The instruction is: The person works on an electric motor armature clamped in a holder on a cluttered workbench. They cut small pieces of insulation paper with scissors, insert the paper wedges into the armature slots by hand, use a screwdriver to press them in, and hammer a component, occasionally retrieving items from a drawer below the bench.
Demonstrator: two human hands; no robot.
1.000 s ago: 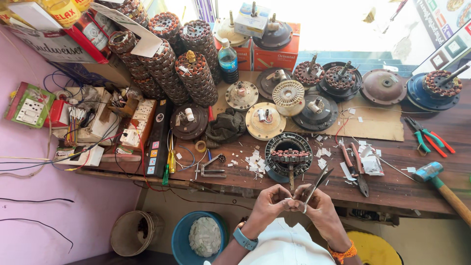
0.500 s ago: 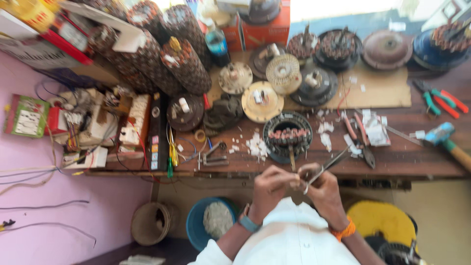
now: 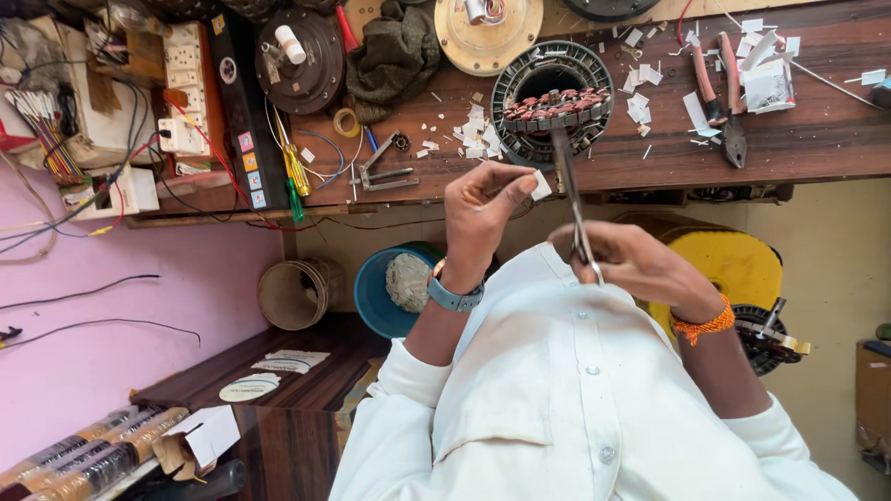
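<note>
1. Pinching a small white paper slip (image 3: 541,185) between thumb and fingertips, the left hand (image 3: 483,218) is closed on it just below the bench edge.
2. The right hand (image 3: 631,264) is clamped around the handles of a pair of scissors (image 3: 568,181), whose long metal blades point up toward the bench.
3. The slip sits just beside the scissor blades, left of them; whether it touches them cannot be told.
4. The two hands are near each other but apart, held above the white shirt (image 3: 575,399).
5. A round motor stator (image 3: 554,102) with copper windings rests on the wooden workbench (image 3: 817,139) right above the scissor tips.
6. White paper scraps (image 3: 473,139) lie scattered on the bench to the left of the stator.
7. Red-handled pliers (image 3: 724,93) lie on the bench well to the right.
8. A blue bucket (image 3: 371,288) stands on the floor below the bench, beside the left wrist.
</note>
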